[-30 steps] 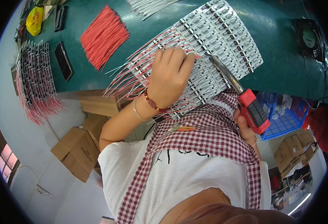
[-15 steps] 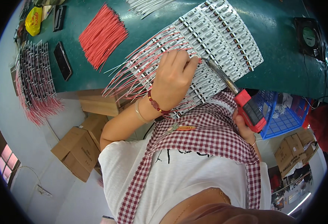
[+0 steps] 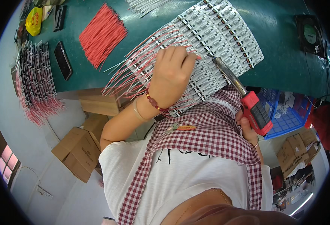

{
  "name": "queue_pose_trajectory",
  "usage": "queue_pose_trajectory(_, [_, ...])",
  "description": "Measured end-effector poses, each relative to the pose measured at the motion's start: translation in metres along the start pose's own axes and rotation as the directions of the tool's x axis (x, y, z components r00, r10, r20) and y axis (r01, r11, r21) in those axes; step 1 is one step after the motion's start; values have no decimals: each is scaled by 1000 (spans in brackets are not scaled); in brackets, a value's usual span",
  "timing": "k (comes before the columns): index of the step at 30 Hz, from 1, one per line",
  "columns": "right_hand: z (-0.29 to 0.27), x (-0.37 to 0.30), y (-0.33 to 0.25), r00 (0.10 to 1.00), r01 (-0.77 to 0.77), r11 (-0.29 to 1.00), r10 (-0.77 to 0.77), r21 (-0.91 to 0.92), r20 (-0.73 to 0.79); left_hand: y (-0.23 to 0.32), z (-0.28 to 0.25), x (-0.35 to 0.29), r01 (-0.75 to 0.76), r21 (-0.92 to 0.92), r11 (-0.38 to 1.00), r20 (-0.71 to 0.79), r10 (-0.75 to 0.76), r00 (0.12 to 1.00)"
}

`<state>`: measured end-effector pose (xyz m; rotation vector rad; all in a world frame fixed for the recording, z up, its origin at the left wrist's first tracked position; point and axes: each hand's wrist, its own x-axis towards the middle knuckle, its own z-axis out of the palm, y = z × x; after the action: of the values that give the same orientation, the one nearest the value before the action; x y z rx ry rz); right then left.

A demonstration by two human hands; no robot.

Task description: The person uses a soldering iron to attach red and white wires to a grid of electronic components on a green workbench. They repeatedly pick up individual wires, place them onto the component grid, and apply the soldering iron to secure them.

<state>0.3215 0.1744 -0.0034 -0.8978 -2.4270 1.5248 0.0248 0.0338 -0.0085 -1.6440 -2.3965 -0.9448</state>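
Soldering iron has pulled away from left hand.

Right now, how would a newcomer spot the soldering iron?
Find the green table, then the big pale sheet of circuit boards overhanging its near edge. The soldering iron slants in over that sheet's lower right side, held in the person's right hand. Unlike the flat boards beside it, it has a thick red-and-black handle and long metal barrel.

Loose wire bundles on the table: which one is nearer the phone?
The red bundle; the white bundle lies farther right of the phone, at the picture's top edge.
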Motion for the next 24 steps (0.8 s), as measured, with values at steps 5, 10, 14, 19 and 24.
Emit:
queue_pose_trajectory(5, [1, -3, 7, 1000, 30, 999, -30, -23, 3, 4, -3, -6, -21, -33, 999, -60, 19, 998])
queue_pose_trajectory(10, [6, -5, 16, 999, 40, 988, -39, -146, 7, 10, 5, -10, 24, -77, 997, -10, -24, 1000])
queue_pose_trajectory(14, [5, -1, 12, 997, 60, 995, -56, -86, 49, 10, 7, -9, 28, -80, 996, -9, -29, 1000])
queue_pose_trajectory(19, [6, 0, 11, 995, 96, 987, -93, -125, 34, 13, 3, -6, 39, -42, 998, 39, -38, 999])
queue_pose_trajectory(24, [0, -2, 10, 994, 105, 987, -104, -120, 17, 14, 1, -5, 47, -26, 999, 60, -45, 997])
